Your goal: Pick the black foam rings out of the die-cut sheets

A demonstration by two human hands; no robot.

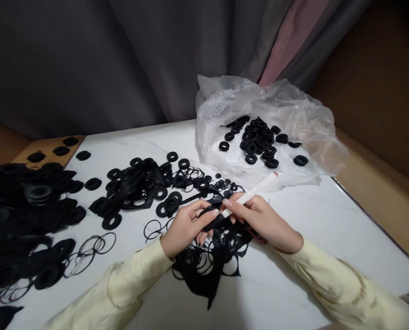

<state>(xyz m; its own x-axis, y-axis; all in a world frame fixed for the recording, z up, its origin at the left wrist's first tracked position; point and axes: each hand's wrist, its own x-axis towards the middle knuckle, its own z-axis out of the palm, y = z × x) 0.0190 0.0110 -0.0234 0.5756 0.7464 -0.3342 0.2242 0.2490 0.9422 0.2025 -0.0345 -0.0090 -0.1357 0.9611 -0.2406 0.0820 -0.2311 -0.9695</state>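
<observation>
In the head view my left hand [192, 224] is closed around a black rubber ring [208, 219], pinching it between thumb and fingers. My right hand [255, 215] grips a slim white stick-like tool [252, 193] with a small red mark at its upper end. Its lower end meets the black ring between my hands. Fingers hide part of the ring, so I cannot tell whether the tip is inside it. Right under my hands lies a heap of black rubber scraps [204, 275] with round cut-outs and thin loops.
A clear plastic bag [221, 98] at the back right holds several black rings [255, 137]. More rings and scraps [139, 178] lie left of centre. A large pile of black rubber pieces [25, 211] covers the left side of the white table [348, 247]. Grey curtains [139, 59] hang behind.
</observation>
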